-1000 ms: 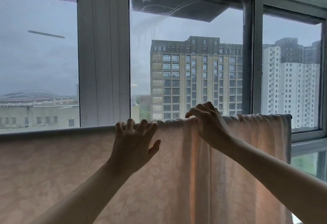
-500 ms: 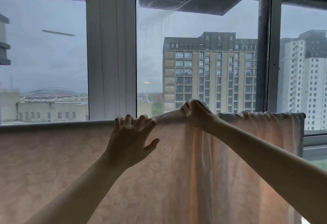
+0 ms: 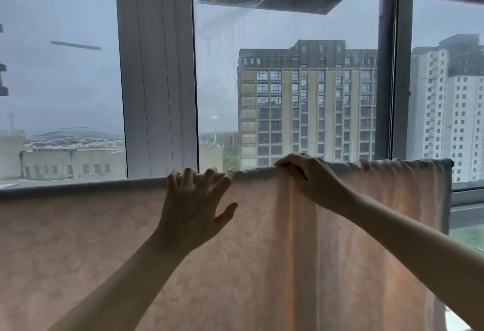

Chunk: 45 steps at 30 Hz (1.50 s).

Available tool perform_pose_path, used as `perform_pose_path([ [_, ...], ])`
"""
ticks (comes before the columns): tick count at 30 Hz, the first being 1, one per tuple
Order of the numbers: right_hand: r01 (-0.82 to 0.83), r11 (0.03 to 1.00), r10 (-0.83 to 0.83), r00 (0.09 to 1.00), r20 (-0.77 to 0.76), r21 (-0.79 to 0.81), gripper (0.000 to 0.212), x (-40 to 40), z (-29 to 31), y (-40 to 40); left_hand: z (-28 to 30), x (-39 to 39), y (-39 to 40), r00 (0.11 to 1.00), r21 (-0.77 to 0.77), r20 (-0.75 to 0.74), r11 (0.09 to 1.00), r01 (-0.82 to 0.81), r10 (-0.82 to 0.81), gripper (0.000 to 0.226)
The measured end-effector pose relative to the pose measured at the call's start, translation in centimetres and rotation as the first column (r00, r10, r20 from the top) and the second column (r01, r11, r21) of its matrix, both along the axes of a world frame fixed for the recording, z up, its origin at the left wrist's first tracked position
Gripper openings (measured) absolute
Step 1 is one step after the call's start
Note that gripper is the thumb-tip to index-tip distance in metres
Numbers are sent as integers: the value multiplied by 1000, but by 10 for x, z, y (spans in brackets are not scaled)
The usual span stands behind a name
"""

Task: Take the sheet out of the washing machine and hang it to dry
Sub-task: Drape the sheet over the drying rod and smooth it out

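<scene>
Your sheet (image 3: pixel 104 252) hangs draped over the rail (image 3: pixel 445 161) before the window (image 3: pixel 288 69). Your left hand (image 3: pixel 195 210) rests on its top fold with fingers spread; your right hand (image 3: pixel 309 179) grips a bunch there. It looks soft, limp and probably damp-heavy, so take hold along the top fold.

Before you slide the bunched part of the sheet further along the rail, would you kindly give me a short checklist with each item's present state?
1. Sheet draped over the rail: ok.
2. Left hand steadying the top edge, fingers spread: ok.
3. Right hand gripping the top fold: ok.
4. Left stretch flat: ok.
5. Right stretch smooth: not ok, gathered in folds.
6. Hem clear of the floor: cannot tell.
</scene>
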State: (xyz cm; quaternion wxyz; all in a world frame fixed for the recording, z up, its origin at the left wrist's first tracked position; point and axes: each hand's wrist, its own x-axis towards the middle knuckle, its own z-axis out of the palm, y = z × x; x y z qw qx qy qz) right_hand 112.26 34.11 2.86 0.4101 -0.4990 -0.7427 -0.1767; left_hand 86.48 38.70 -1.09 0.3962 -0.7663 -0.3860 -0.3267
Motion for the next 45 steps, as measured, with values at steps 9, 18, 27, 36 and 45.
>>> perform_pose_path([
  [9, -6, 992, 3, 1000, 22, 129, 9, 7, -7, -10, -2, -4, -1, 1000, -9, 24, 1000, -1, 1, 61],
  [18, 167, 978, -161, 985, -56, 124, 7, 41, 8, -24, -3, -4, -6, 1000, 7, 12, 1000, -13, 13, 59],
  [27, 157, 968, -164, 986, 21, 194, 21, 53, -6, -19, 3, 22, -15, 999, -51, 19, 998, -32, 33, 57],
  [36, 115, 973, -110, 993, -39, 202, 21, 47, -7, -11, 9, 67, -18, 998, -30, -40, 998, 47, -48, 55],
  [45, 120, 989, -109, 986, -129, 86, 33, 48, -6, -10, 5, 103, -17, 998, -21, 20, 998, 61, -61, 56],
])
